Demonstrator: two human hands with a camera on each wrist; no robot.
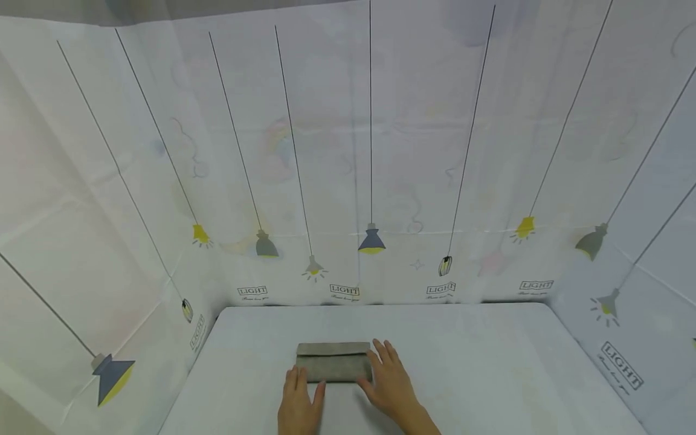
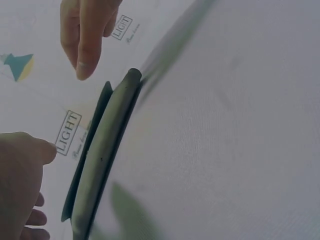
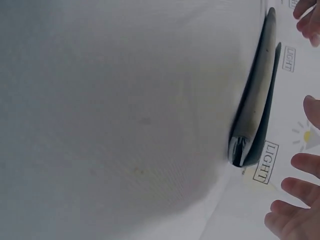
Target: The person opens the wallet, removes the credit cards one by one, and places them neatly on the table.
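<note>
A grey rectangular case [image 1: 334,368], with a flap along its far long side, lies on the white table [image 1: 467,374]. Its exact kind cannot be told. My left hand [image 1: 300,403] is at its near left corner, fingers pointing forward and thumb spread aside. At the right end is my right hand [image 1: 390,385], its fingers spread and slightly bent. Both wrist views show gaps between the hands and the case: the left hand [image 2: 20,180] in the left wrist view, the right hand [image 3: 300,210] in the right wrist view. Neither hand holds anything.
A pale wall sheet [image 1: 337,169] printed with hanging lamps and LIGHT labels rises behind the table and on both sides. The table's far edge [image 1: 380,305] meets this sheet.
</note>
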